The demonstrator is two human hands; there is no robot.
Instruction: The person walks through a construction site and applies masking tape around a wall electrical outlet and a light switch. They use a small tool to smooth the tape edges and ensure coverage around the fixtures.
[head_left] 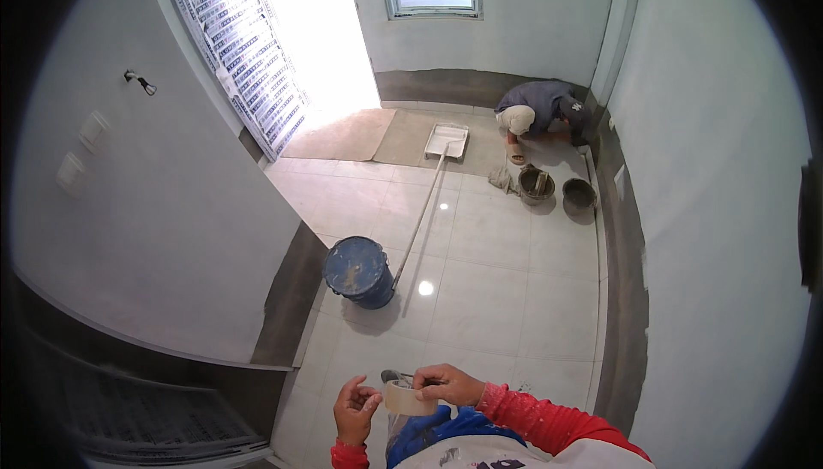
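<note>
A roll of tape (405,398) is held up at chest height, gripped by the right hand (449,383), while the left hand (356,409) pinches at its edge, probably so the loose end can be found. A blue bucket (358,271) is parked nearby on the tiled floor (506,289).
</note>
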